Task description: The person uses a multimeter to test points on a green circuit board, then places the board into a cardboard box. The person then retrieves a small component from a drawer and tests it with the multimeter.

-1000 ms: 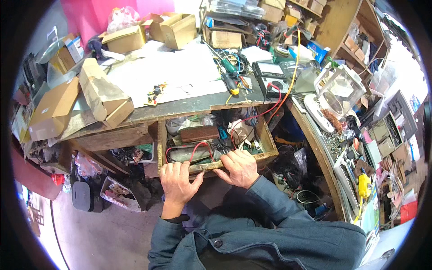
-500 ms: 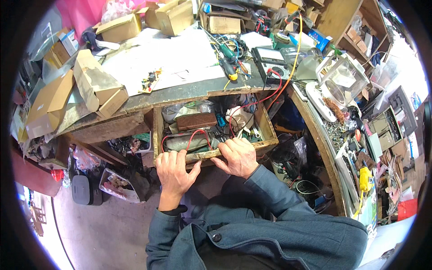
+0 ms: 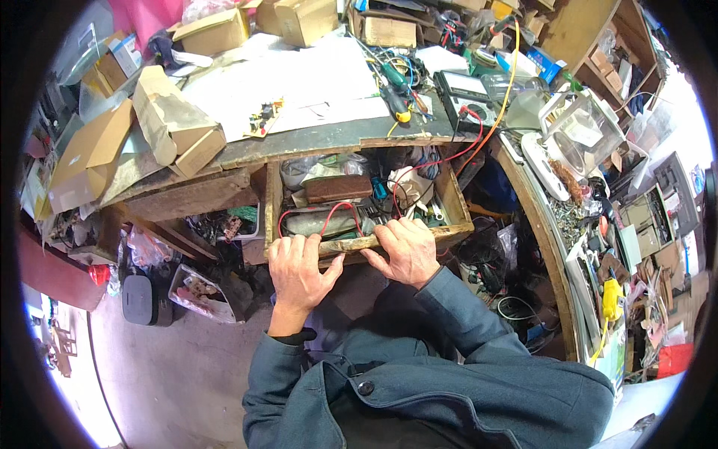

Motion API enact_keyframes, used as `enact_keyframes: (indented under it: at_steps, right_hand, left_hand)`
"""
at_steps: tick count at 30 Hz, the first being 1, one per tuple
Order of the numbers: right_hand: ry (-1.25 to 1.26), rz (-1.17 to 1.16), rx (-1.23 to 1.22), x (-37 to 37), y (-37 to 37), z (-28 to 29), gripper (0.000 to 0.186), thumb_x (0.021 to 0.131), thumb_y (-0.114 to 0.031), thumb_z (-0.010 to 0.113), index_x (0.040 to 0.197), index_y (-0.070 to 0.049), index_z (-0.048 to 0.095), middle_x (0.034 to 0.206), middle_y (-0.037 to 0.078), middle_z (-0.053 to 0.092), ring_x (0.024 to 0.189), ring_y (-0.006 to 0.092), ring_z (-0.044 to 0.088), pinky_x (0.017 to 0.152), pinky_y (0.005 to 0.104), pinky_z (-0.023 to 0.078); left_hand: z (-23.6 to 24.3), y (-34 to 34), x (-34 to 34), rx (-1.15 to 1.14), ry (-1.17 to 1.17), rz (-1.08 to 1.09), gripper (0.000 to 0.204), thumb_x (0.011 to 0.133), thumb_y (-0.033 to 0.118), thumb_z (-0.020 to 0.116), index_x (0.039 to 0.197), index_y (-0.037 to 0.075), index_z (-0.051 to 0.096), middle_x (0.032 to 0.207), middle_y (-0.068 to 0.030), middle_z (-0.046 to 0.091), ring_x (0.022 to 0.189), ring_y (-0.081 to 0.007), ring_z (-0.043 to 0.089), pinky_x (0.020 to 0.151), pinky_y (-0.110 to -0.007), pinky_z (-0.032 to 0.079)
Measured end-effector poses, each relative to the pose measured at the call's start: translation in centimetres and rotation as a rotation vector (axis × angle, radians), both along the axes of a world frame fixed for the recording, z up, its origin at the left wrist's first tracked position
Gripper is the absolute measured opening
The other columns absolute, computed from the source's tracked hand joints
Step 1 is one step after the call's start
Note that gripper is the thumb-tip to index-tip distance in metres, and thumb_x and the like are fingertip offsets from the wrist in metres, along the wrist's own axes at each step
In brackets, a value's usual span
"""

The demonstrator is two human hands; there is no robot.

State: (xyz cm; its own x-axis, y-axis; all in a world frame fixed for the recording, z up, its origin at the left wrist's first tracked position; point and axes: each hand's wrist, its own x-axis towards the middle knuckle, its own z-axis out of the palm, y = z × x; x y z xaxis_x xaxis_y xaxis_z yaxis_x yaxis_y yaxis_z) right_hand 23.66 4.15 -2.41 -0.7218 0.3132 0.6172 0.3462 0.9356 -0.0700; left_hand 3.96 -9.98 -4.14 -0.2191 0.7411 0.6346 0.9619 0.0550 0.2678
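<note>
A wooden drawer (image 3: 464, 227) stands pulled out from under the workbench. My left hand (image 3: 297, 275) curls its fingers over the drawer's front board at the left, thumb toward the middle. Farther right, my right hand (image 3: 406, 251) grips the same worn board in a similar way. Inside the drawer lie a brown block (image 3: 338, 188), a grey cylindrical thing (image 3: 318, 223), a crumpled pale cloth or paper (image 3: 411, 187), clear plastic bags (image 3: 318, 166) and several small tools. A red wire (image 3: 329, 215) loops over the grey cylinder.
On the workbench (image 3: 314, 138) are white paper (image 3: 299, 82), a small circuit board (image 3: 263, 118), screwdrivers (image 3: 395, 102), a meter (image 3: 465, 97) with a red lead, and cardboard boxes (image 3: 176, 120). A cluttered side bench (image 3: 557, 284) curves along the right. A bin (image 3: 202, 290) stands on the floor at left.
The whole view has shifted a little, so the bench and drawer appear slightly higher and farther right. Both hands keep their hold on the drawer's front board.
</note>
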Motion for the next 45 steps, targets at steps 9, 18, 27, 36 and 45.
enact_keyframes:
  at_steps: [9, 18, 27, 36, 45]
  right_hand:
    - [-0.014, -0.002, 0.000, 0.05, -0.07, 0.15, 0.038, 0.083, -0.041, 0.081, 0.096, -0.009, 0.065, 0.081, 0.006, 0.054, 0.076, 0.0269, 0.057, 0.070, 0.0401, 0.043]
    - [0.000, -0.001, -0.003, -0.07, -0.15, 0.13, 0.037, 0.083, -0.040, 0.081, 0.095, -0.009, 0.065, 0.080, 0.006, 0.054, 0.076, 0.0267, 0.057, 0.070, 0.0401, 0.043]
    - [-0.004, 0.001, 0.003, -0.04, -0.10, 0.14, 0.038, 0.082, -0.040, 0.082, 0.095, -0.009, 0.065, 0.080, 0.006, 0.054, 0.076, 0.0266, 0.057, 0.070, 0.0399, 0.043]
    - [0.002, 0.000, 0.011, -0.02, -0.12, 0.12, 0.038, 0.083, -0.041, 0.081, 0.095, -0.009, 0.064, 0.080, 0.006, 0.053, 0.075, 0.0265, 0.057, 0.069, 0.0399, 0.043]
    - [0.020, 0.006, 0.015, -0.05, -0.09, 0.05, 0.038, 0.082, -0.041, 0.081, 0.094, -0.009, 0.064, 0.080, 0.006, 0.053, 0.075, 0.0269, 0.057, 0.068, 0.0401, 0.043]
  left_hand:
    - [-0.02, -0.08, 0.04, -0.001, -0.018, 0.005, 0.050, 0.077, 0.041, 0.084, 0.107, 0.004, 0.070, 0.092, -0.0111, 0.060, 0.091, -0.0334, 0.058, 0.090, -0.047, 0.043]
    - [-0.27, -0.05, -0.08, 0.007, -0.014, 0.006, 0.051, 0.077, 0.042, 0.084, 0.108, 0.004, 0.070, 0.093, -0.0116, 0.060, 0.092, -0.0339, 0.058, 0.092, -0.048, 0.043]
    - [-0.25, -0.08, -0.03, -0.003, -0.023, 0.008, 0.051, 0.078, 0.043, 0.083, 0.108, 0.004, 0.070, 0.094, -0.0119, 0.060, 0.092, -0.0338, 0.058, 0.093, -0.048, 0.043]
    - [-0.19, -0.10, 0.02, 0.011, -0.004, 0.011, 0.050, 0.077, 0.041, 0.084, 0.108, 0.004, 0.070, 0.094, -0.0112, 0.060, 0.092, -0.0334, 0.057, 0.092, -0.048, 0.044]
    - [-0.09, -0.18, 0.09, 0.002, -0.004, 0.010, 0.050, 0.077, 0.041, 0.084, 0.108, 0.004, 0.069, 0.093, -0.0108, 0.060, 0.091, -0.0330, 0.057, 0.091, -0.048, 0.043]
